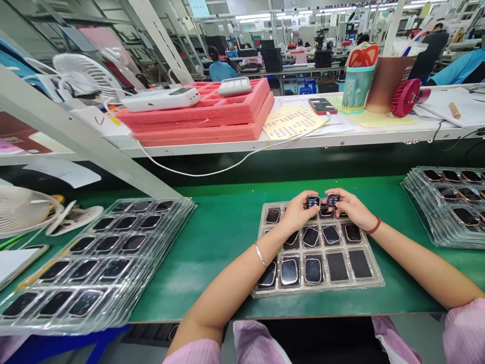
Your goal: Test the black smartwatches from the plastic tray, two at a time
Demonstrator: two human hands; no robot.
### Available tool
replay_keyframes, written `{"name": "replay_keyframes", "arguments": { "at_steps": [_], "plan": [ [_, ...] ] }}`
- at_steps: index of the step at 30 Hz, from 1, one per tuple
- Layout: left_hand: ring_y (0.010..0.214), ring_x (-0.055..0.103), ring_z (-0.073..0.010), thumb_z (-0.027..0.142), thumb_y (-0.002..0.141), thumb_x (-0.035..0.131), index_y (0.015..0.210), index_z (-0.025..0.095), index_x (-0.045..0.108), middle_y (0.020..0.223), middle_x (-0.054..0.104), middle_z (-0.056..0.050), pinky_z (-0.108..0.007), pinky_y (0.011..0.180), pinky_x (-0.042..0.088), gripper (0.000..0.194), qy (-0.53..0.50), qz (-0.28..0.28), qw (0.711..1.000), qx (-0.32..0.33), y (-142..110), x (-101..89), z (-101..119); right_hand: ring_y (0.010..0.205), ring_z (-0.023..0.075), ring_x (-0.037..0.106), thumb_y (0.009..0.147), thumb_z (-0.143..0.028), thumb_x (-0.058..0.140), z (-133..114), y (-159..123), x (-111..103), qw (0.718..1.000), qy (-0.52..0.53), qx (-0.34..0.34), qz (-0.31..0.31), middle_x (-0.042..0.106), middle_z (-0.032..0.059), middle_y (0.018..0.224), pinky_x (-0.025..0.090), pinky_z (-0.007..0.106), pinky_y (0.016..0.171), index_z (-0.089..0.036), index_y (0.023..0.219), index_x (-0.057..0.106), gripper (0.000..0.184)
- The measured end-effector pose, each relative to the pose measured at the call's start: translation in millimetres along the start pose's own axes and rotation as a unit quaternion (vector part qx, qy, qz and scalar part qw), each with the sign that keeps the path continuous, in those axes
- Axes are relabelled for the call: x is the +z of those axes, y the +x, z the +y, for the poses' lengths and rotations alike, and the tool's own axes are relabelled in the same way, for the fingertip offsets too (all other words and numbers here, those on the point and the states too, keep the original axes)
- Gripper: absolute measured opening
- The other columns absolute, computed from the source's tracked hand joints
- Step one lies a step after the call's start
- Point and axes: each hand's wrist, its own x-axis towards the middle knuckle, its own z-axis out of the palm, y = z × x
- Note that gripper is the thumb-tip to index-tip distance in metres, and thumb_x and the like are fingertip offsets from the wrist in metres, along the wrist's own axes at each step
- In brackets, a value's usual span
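My left hand (pixel 299 211) is closed on a smartwatch case (pixel 312 201) whose screen is lit with small icons. Just to its right, my right hand (pixel 350 208) pinches a second smartwatch case (pixel 333 200), also with a lit screen. Neither watch has a strap. Both hands are above the back row of a clear plastic tray (pixel 373 287) on the green bench. Dark-screened watch cases, such as one at the front (pixel 312 270), sit in most of the tray's pockets. Two front-right pockets show only black padding. My left forearm hides part of the tray's left side.
Stacked trays of watches stand on the left (pixel 129 263) and right (pixel 435 217). Behind, a white shelf (pixel 303 140) holds red foam trays (pixel 197 121), a phone (pixel 322 105), a teal cup (pixel 356 88) and a small red fan (pixel 405 97). A white cable (pixel 197 175) hangs below it.
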Motion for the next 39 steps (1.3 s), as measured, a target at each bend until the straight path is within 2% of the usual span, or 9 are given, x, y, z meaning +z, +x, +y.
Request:
{"name": "replay_keyframes", "arguments": {
  "at_steps": [4,7,10,14,19,26,30,35,39],
  "plan": [
    [0.063,0.057,-0.0101,0.018,0.08,0.058,0.11,0.014,0.062,0.082,0.066,-0.003,-0.023,0.063,0.047,0.031,-0.027,-0.022,0.999,-0.025,-1.4,0.4,1.9,0.066,0.0134,0.064,0.079,-0.025,0.057,-0.3,0.0,0.3,1.0,-0.002,0.01,0.007,0.071,0.0061,0.092,0.051,0.023,0.052,-0.019,0.104,0.061,0.026],
    [0.059,0.056,-0.0094,0.014,0.083,0.048,0.12,0.015,0.061,0.08,0.065,-0.001,-0.023,0.062,0.046,0.039,-0.032,-0.01,0.998,-0.045,0.0,-0.5,-0.2,0.057,0.0106,0.059,0.079,-0.026,0.062,0.0,0.2,1.2,0.999,-0.036,0.004,0.004,0.071,0.0044,0.086,0.048,0.022,0.049,-0.018,0.099,0.061,0.022],
    [0.062,0.058,-0.0104,0.006,0.079,0.042,0.125,0.016,0.058,0.082,0.067,-0.002,-0.023,0.064,0.047,0.05,-0.03,0.005,0.998,-0.055,2.8,-1.1,-4.4,0.057,0.0102,0.057,0.075,-0.023,0.066,0.3,0.1,2.0,0.999,-0.051,-0.008,0.005,0.07,0.0035,0.087,0.047,0.022,0.049,-0.019,0.1,0.059,0.026],
    [0.085,0.063,-0.0136,0.001,0.069,0.053,0.117,0.015,0.059,0.101,0.067,-0.005,-0.024,0.078,0.048,0.05,-0.03,0.023,0.999,-0.016,3.9,-0.7,-5.5,0.076,0.0153,0.066,0.073,-0.017,0.062,0.2,-0.3,1.4,0.999,-0.038,-0.012,-0.007,0.07,0.0065,0.103,0.049,0.022,0.052,-0.02,0.111,0.057,0.038],
    [0.075,0.059,-0.0125,0.01,0.074,0.056,0.104,0.014,0.062,0.092,0.066,-0.005,-0.025,0.072,0.047,0.03,-0.016,0.016,1.0,-0.004,0.7,-0.6,-0.2,0.076,0.0169,0.067,0.076,-0.019,0.059,0.6,-1.1,0.3,0.998,-0.053,-0.007,-0.017,0.071,0.0076,0.102,0.05,0.024,0.053,-0.02,0.112,0.059,0.037],
    [0.086,0.062,-0.0143,0.001,0.067,0.054,0.108,0.014,0.06,0.098,0.067,-0.005,-0.025,0.08,0.047,0.044,0.003,0.015,1.0,0.01,1.0,0.3,-0.2,0.078,0.0163,0.067,0.07,-0.014,0.059,0.7,-1.1,1.9,0.999,-0.048,-0.002,-0.017,0.07,0.0079,0.107,0.05,0.023,0.054,-0.02,0.116,0.055,0.047],
    [0.08,0.061,-0.0132,0.004,0.07,0.057,0.123,0.014,0.056,0.094,0.067,-0.005,-0.024,0.075,0.048,0.054,0.007,0.008,1.0,0.008,-0.1,0.2,-1.6,0.072,0.0139,0.065,0.07,-0.012,0.061,0.7,-0.8,1.8,0.998,-0.057,-0.002,-0.008,0.071,0.0075,0.104,0.048,0.022,0.052,-0.02,0.117,0.055,0.049],
    [0.065,0.059,-0.0104,0.025,0.089,0.05,0.113,0.014,0.064,0.09,0.067,-0.005,-0.023,0.064,0.049,0.03,-0.035,-0.007,0.999,-0.023,-0.9,0.6,-2.7,0.062,0.0124,0.062,0.083,-0.028,0.06,0.5,-1.4,0.0,0.999,-0.036,0.011,0.002,0.073,0.0068,0.092,0.05,0.024,0.053,-0.018,0.106,0.062,0.025],
    [0.062,0.059,-0.0104,0.027,0.088,0.054,0.124,0.015,0.059,0.084,0.066,-0.004,-0.023,0.062,0.049,0.038,-0.034,0.004,0.999,-0.028,-1.4,0.8,-2.4,0.065,0.014,0.063,0.084,-0.034,0.061,-0.5,-2.3,0.9,1.0,-0.013,0.006,0.014,0.072,0.0068,0.092,0.05,0.024,0.053,-0.019,0.107,0.063,0.027]
  ]
}}
